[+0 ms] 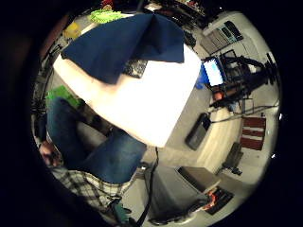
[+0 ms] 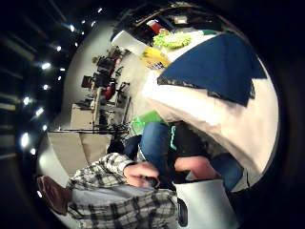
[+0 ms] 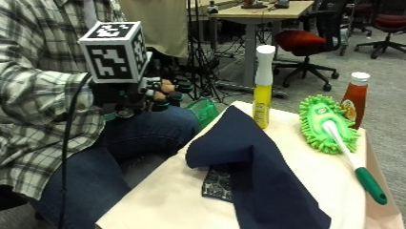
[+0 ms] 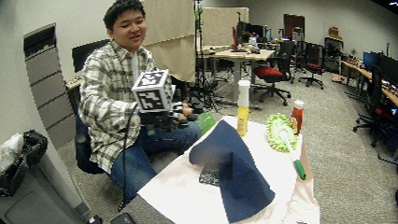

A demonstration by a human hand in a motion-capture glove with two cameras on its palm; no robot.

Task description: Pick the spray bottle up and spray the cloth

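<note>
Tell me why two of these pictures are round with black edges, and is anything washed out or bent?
Both palm views come from a very wide-angle lens, so the scene sits in a dark-edged circle. In the little finger side view the table glares white beside the cloth. The wide outside view bows the room; the bottle stays clear, but the cloth looks soft.

A cloth (image 3: 254, 167) lies draped across the middle of a bench (image 3: 165, 200), with a person seated at the bench's near-left edge. Behind the cloth a spray bottle (image 3: 262, 88) stands upright. To its right a duster (image 3: 329, 131) lies flat, with a sauce bottle (image 3: 355, 98) upright just behind it.
</note>
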